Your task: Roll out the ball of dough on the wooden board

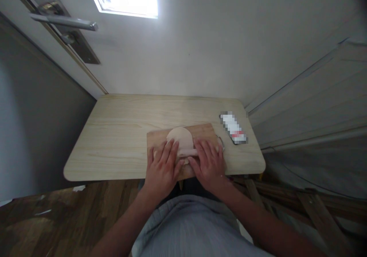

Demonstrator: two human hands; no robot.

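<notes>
A pale wooden rolling pin (189, 152) lies crosswise over a flat round of dough (181, 135). My left hand (163, 165) covers the pin's left end, its fingers reaching over the top and its thumb on the near side. Over the right end is my right hand (208, 161), placed the same way. Both palms hide the pin's ends. The dough's far half shows beyond the pin, and a small edge of it shows near my thumbs. Underneath is a brown wooden cutting board (202, 130) with a metal ring handle (221, 143) at its right side.
The board rests at the front edge of a light wooden table (114, 134). A phone (233, 127) lies at the table's right. Behind stands a white door (186, 58) with a metal lever handle (64, 21). A wooden frame (318, 211) is low on the right.
</notes>
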